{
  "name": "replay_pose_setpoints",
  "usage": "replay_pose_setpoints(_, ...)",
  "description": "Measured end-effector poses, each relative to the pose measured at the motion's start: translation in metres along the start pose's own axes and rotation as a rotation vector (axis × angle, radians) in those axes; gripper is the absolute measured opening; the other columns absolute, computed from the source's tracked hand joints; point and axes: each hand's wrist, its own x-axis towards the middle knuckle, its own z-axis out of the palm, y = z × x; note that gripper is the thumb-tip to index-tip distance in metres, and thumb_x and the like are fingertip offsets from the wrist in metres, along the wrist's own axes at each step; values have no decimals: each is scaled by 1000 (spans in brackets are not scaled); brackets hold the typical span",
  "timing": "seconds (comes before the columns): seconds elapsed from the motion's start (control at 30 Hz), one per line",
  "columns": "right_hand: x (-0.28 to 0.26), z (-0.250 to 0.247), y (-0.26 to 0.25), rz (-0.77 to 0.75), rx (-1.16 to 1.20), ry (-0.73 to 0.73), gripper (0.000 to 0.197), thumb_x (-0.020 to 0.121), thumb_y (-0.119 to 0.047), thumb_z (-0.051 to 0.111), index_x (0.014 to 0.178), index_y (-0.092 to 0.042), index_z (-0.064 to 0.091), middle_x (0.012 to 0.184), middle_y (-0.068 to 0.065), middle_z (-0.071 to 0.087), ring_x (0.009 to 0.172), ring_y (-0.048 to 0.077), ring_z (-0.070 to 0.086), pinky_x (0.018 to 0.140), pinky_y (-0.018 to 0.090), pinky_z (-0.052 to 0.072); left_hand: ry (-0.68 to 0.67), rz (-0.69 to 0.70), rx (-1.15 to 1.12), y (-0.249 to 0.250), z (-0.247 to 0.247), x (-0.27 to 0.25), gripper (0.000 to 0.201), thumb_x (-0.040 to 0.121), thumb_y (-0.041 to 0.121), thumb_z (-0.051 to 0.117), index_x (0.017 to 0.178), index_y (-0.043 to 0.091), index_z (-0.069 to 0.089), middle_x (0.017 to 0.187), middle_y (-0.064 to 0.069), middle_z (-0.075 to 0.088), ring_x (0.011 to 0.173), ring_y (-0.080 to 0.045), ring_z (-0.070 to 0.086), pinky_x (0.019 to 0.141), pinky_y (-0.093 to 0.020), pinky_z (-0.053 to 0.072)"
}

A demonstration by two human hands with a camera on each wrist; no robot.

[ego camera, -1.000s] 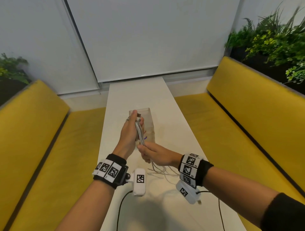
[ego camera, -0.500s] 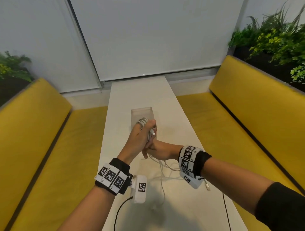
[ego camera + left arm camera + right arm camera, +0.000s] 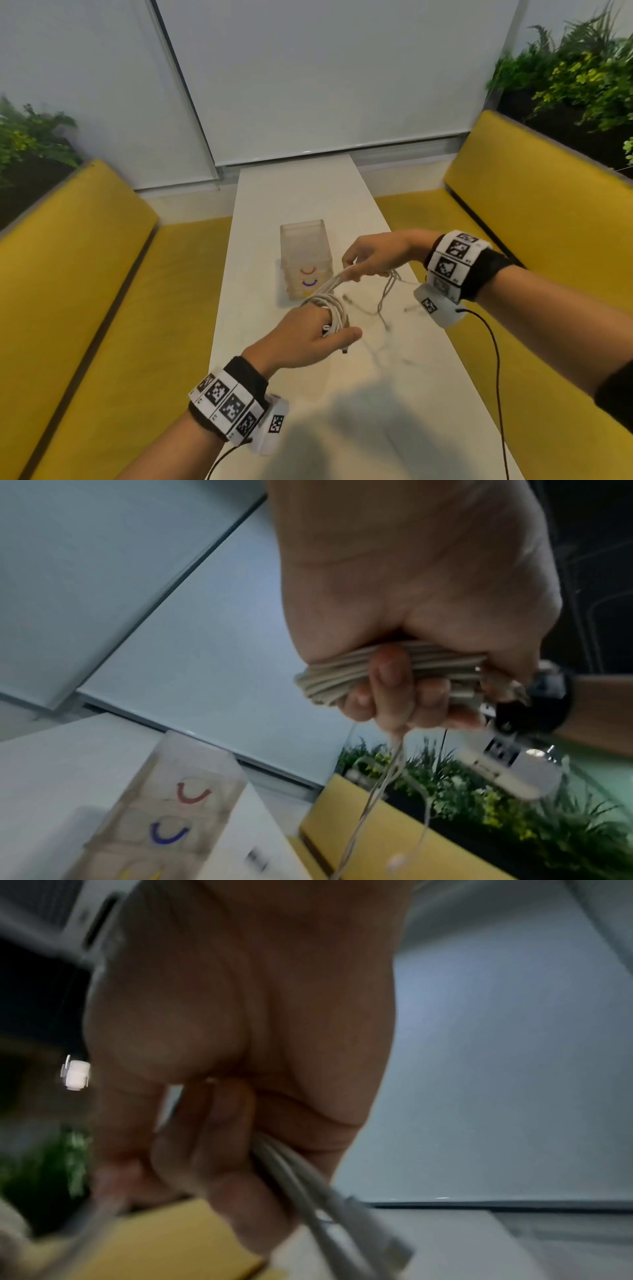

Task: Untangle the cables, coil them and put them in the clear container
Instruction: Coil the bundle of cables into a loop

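1. Our left hand has its fingers curled tight round the coil of white cables, the loops wrapped about them.
2. Our right hand pinches the free strands between thumb and curled fingers, stretched taut from the coil.
3. We judge the winding goes best if we feed with even tension, lay each turn beside the last, and let the thin tangled tail below the right fingers slip free.
4. The cables look smooth, round and pliant; the thin one is wispy.
5. The clear container, boxy and translucent, stands just beyond the left fingertips.
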Motion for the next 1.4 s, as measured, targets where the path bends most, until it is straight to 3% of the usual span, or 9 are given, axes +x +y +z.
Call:
replay_pose_setpoints(0.2,1,16,-14,-7,207,-12,27,107,-25,35,96,-7,54,67,3,43,48,11,43,49,26,47,305,-108,-131,-34,6,11,50,96,64,41,87,23,67,86,12,67,84,-8,62,77,-43,51)
replay_pose_setpoints(0.33,1,39,-17,-25,370,114,27,108,-24,31,90,-11,46,68,4,42,50,11,43,52,24,50,416,-152,-253,-37,-3,16,26,102,50,40,91,39,61,74,28,60,69,3,55,66,-25,40)
replay_pose_setpoints(0.5,1,48,-21,10,221,347,23,107,-26,32,98,-11,48,77,-1,52,53,11,55,52,20,48,340,-190,10,-40,-8,22,37,101,58,34,88,35,60,79,15,61,77,-3,59,68,-32,47)
replay_pose_setpoints(0.77,0,51,-27,29,-32,439,23,107,-25,29,102,-11,47,79,-8,51,70,9,48,57,18,32,61,-211,200,-31,-3,26,47,105,48,38,90,23,75,84,34,47,79,7,49,75,-24,32)
replay_pose_setpoints(0.97,2,84,-29,-113,30,544,16,105,-22,33,106,-6,38,84,9,59,62,20,53,54,29,39,238,-409,-298,-38,-6,28,26,91,40,49,67,32,51,68,4,46,70,-20,42,72,-33,35)
replay_pose_setpoints(1.1,3,109,-27,-262,87,674,18,106,-24,28,114,-10,35,115,7,62,70,17,61,62,33,51,365,-363,-684,-31,-11,29,36,94,20,40,73,35,67,67,7,52,63,-9,42,60,-23,37)
replay_pose_setpoints(1.17,4,115,-31,-292,96,728,17,106,-21,29,120,-13,35,112,2,61,67,5,59,58,17,46,392,-322,-766,-26,-10,28,31,90,21,39,73,29,64,57,9,50,52,-6,39,50,-19,33)
replay_pose_setpoints(1.23,5,116,-34,-289,130,785,19,106,-22,29,124,-16,34,111,4,63,66,9,61,58,25,50,414,-320,-801,-27,-9,30,24,87,26,39,72,23,58,54,5,44,51,-10,35,51,-25,29)
replay_pose_setpoints(1.4,-3,105,-36,-214,449,742,15,107,-17,33,103,-3,39,92,-21,60,56,1,55,50,14,41,230,-283,-736,-39,-18,25,24,104,32,44,115,27,65,66,6,52,57,-8,39,53,-20,34)
